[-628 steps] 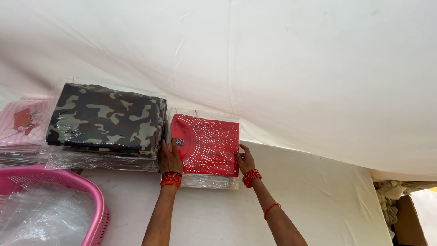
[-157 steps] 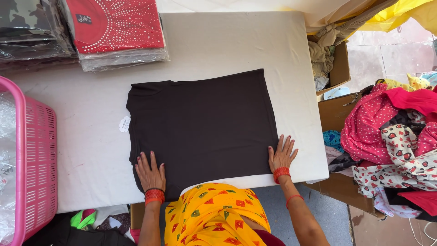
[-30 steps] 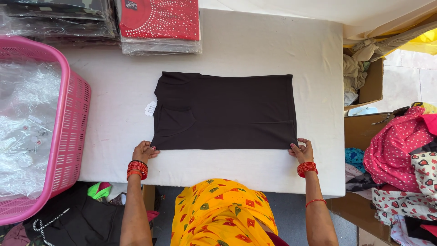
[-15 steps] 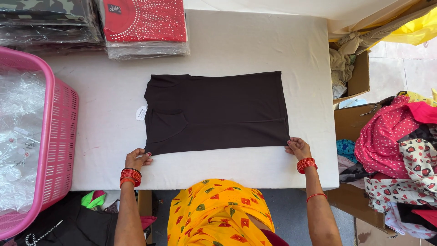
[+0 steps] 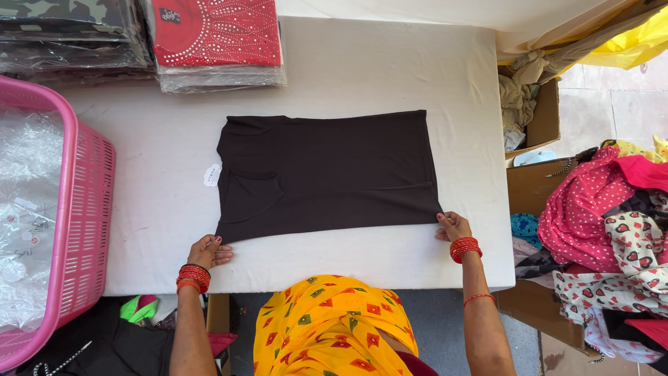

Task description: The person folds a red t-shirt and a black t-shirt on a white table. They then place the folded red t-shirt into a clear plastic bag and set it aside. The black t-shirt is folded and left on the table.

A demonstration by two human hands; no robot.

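A dark brown garment (image 5: 327,174) lies folded flat on the white table (image 5: 390,76), with a small white tag (image 5: 211,175) sticking out at its left edge. My left hand (image 5: 209,251) pinches the near left corner of the garment. Over at the near right corner, my right hand (image 5: 451,226) grips the cloth's edge. Both wrists wear red bangles. My yellow patterned head cloth (image 5: 334,327) fills the bottom middle of the view.
A pink plastic basket (image 5: 80,216) holding clear plastic bags stands at the left. Packed garments lie at the far edge: a red beaded one (image 5: 217,35) and a camouflage one (image 5: 66,24). Cardboard boxes (image 5: 539,125) and a pile of patterned clothes (image 5: 612,223) sit to the right.
The garment went from spread out to folded in half. Since half a second ago both hands stay at its near corners, and the view has shifted slightly.
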